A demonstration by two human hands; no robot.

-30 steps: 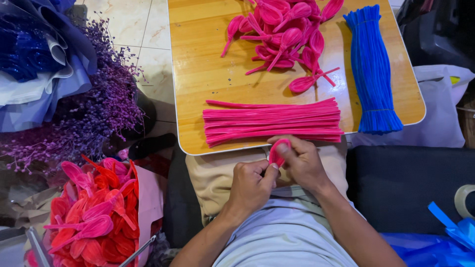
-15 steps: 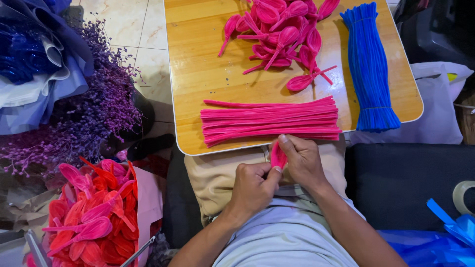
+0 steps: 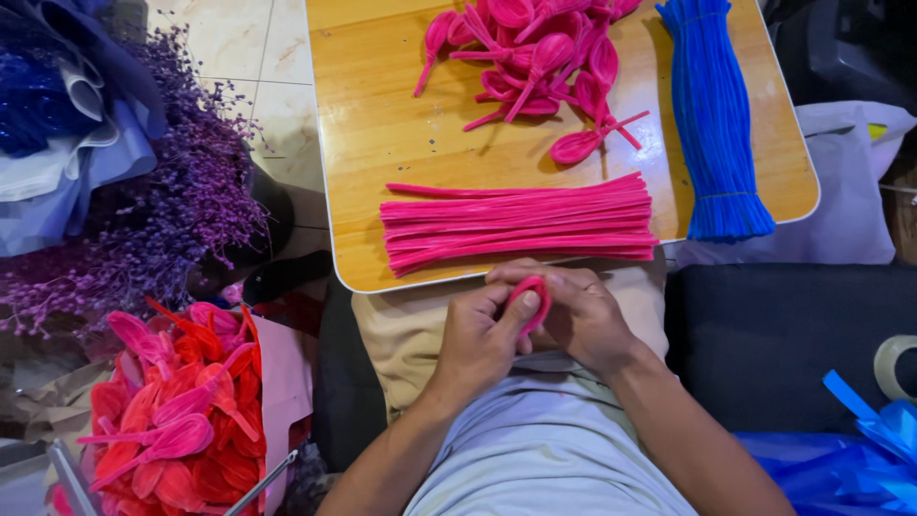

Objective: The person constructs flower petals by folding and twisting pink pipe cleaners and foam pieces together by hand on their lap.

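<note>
My left hand (image 3: pixel 478 336) and my right hand (image 3: pixel 580 313) meet just below the near edge of a wooden board (image 3: pixel 382 124). Together they pinch a pink pipe cleaner (image 3: pixel 531 298) bent into a small loop. Straight pink pipe cleaners (image 3: pixel 516 222) lie in a row on the board right above my hands. Farther back sits a pile of finished pink loops with stems (image 3: pixel 535 57). A bundle of blue pipe cleaners (image 3: pixel 714 115) lies along the board's right side.
A purple dried-flower bunch (image 3: pixel 162 201) and blue wrapped flowers (image 3: pixel 48 105) lie at the left on the tiled floor. A bag of red and pink loops (image 3: pixel 172 411) sits at lower left. Blue ribbon (image 3: pixel 860 430) and a tape roll (image 3: pixel 896 363) are at lower right.
My hands stay at the board's edge. The pink loop has been turned and pressed between my fingers, and the view has shifted slightly.
</note>
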